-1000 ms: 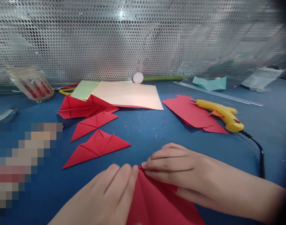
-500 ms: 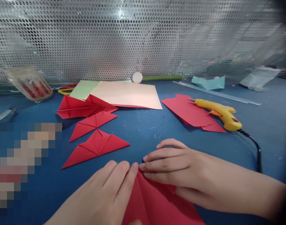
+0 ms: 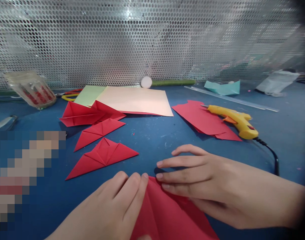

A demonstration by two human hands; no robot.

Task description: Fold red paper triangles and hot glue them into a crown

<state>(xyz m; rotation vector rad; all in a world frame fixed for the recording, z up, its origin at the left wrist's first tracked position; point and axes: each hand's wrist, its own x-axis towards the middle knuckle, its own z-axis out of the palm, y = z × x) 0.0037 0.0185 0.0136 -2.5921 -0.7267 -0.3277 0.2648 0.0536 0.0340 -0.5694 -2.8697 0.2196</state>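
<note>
A folded sheet of red paper (image 3: 164,216) lies at the near edge, running out of view at the bottom. My left hand (image 3: 112,203) presses its left side, with the index fingertip at the top corner and the thumb partly visible below; the other fingers are curled. My right hand (image 3: 199,180) is over the paper's right side, its fingers stretched and slightly spread, fingertips near the top edge. Its thumb is mostly hidden. Beyond the left hand lie two flat red folded pieces (image 3: 105,154), creased into pointed shapes, and a larger red folded piece (image 3: 85,116).
At right, a yellow glue gun (image 3: 236,121) rests on red paper sheets (image 3: 197,118), its black cord trailing nearer. Behind are cream paper (image 3: 135,100), a glass jar (image 3: 34,91), scissors (image 3: 70,97), clear sticks (image 3: 227,98) and a perforated metal screen (image 3: 152,40). A pixelated patch covers the lower left.
My right hand has moved slightly right and its fingers have spread, away from the paper's top corner. My left hand stays nearly in place on the paper.
</note>
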